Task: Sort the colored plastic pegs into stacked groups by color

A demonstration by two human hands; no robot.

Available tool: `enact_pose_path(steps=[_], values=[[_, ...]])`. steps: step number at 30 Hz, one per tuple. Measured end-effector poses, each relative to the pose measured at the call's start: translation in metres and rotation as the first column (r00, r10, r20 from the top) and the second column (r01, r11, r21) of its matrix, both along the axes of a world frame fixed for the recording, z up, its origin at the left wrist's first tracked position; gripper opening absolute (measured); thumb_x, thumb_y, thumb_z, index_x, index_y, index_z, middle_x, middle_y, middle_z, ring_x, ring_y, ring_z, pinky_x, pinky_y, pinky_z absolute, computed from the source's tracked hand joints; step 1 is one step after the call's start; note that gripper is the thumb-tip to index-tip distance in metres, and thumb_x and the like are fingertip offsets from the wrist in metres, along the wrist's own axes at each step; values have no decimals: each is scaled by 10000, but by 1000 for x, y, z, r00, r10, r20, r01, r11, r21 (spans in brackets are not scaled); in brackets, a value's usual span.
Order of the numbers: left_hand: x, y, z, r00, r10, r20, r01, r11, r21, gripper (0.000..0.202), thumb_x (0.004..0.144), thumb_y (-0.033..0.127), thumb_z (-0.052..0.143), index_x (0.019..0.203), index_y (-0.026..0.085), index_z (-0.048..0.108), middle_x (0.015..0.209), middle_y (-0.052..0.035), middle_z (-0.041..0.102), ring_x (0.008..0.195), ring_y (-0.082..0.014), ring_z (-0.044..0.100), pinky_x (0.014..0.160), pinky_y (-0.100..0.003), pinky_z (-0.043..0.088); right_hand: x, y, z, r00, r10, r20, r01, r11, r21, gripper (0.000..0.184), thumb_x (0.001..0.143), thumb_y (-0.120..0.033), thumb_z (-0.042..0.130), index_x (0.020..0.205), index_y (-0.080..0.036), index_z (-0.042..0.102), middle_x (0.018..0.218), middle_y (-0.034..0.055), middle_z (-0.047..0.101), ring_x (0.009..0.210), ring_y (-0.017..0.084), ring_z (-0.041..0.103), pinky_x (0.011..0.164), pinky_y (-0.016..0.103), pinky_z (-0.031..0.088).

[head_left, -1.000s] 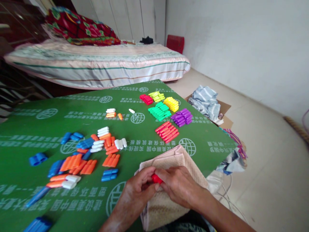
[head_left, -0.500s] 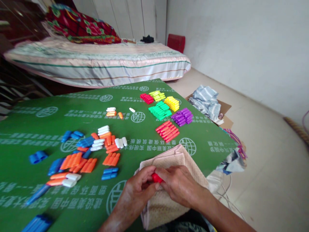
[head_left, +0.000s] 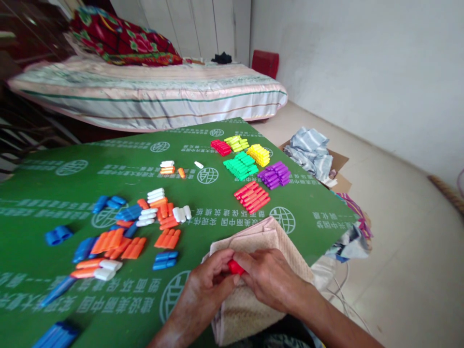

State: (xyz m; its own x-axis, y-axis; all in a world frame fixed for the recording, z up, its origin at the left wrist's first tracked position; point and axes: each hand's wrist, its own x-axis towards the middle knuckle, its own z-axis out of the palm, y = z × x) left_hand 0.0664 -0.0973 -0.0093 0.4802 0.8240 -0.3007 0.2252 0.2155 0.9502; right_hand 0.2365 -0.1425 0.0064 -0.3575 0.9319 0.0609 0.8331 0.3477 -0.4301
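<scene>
My left hand (head_left: 203, 292) and my right hand (head_left: 270, 278) meet over a folded beige towel (head_left: 261, 237) at the near edge of a green board (head_left: 108, 169). Both hands pinch a small red plastic piece (head_left: 235, 267) between their fingertips. Left of the towel lie loose orange pieces (head_left: 166, 239), blue pieces (head_left: 165, 260) and white pieces (head_left: 181, 214). Farther back on the right sit tidy stacks: pink-red (head_left: 252, 196), purple (head_left: 274, 175), green (head_left: 239, 166), yellow (head_left: 258, 154), lime (head_left: 236, 143) and red (head_left: 220, 147).
A bed with a striped cover (head_left: 145, 96) and a floral quilt (head_left: 123, 41) stands behind the board. A cardboard box with striped cloth (head_left: 311, 152) sits on the tiled floor at right, near a white wall. A red box (head_left: 265, 63) stands in the corner.
</scene>
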Motion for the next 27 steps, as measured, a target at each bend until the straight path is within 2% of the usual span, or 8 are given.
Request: enact_pose_path(steps=[4, 8, 13, 16, 21, 27], values=[[0, -1, 5, 1000, 8, -11, -8, 1000, 23, 364, 688, 255, 664, 1046, 208, 619, 1026, -48, 704, 921, -203, 663, 811, -292, 545, 2, 1, -1, 1000, 14, -18, -14, 1000, 15, 249, 916, -242, 409, 1117, -169, 536, 883, 46, 693, 765, 196, 634, 660, 283, 427], [-1, -2, 10, 999, 12, -34, -11, 999, 30, 340, 682, 250, 650, 1018, 203, 630, 990, -60, 703, 892, -204, 664, 781, -289, 544, 19, 10, 11, 1000, 2, 11, -2, 1000, 26, 194, 907, -216, 419, 1033, -193, 564, 857, 31, 687, 777, 168, 620, 671, 249, 407], [-5, -6, 9, 997, 1, -72, 3, 999, 46, 316, 697, 273, 629, 1005, 202, 636, 985, -70, 698, 872, -198, 662, 764, -289, 543, 60, 44, 32, 957, -190, 220, 194, 981, 5, 246, 902, -271, 448, 1107, -231, 577, 828, 27, 695, 708, 155, 627, 613, 234, 373], [-7, -9, 5, 996, 19, -83, -13, 997, 70, 322, 693, 269, 622, 1009, 211, 642, 983, -65, 700, 868, -194, 663, 762, -280, 542, 83, 72, 41, 921, -248, 301, 250, 968, 33, 269, 903, -303, 464, 1140, -242, 575, 885, 32, 706, 768, 168, 644, 644, 245, 376], [-8, -12, -4, 996, 42, -75, -33, 992, 118, 310, 698, 269, 610, 1003, 232, 646, 953, -46, 704, 836, -180, 666, 726, -258, 538, 100, 112, 46, 889, -218, 402, 227, 974, 24, 270, 833, -236, 543, 1096, -230, 603, 948, 34, 695, 861, 190, 635, 642, 247, 372], [-13, -10, -10, 997, -3, -75, 13, 991, 131, 312, 706, 264, 606, 1016, 241, 633, 963, -42, 704, 846, -176, 668, 717, -245, 538, 100, 132, 46, 887, -108, 450, 139, 990, -35, 196, 788, -172, 530, 948, -217, 633, 850, 24, 678, 798, 167, 618, 598, 238, 335]])
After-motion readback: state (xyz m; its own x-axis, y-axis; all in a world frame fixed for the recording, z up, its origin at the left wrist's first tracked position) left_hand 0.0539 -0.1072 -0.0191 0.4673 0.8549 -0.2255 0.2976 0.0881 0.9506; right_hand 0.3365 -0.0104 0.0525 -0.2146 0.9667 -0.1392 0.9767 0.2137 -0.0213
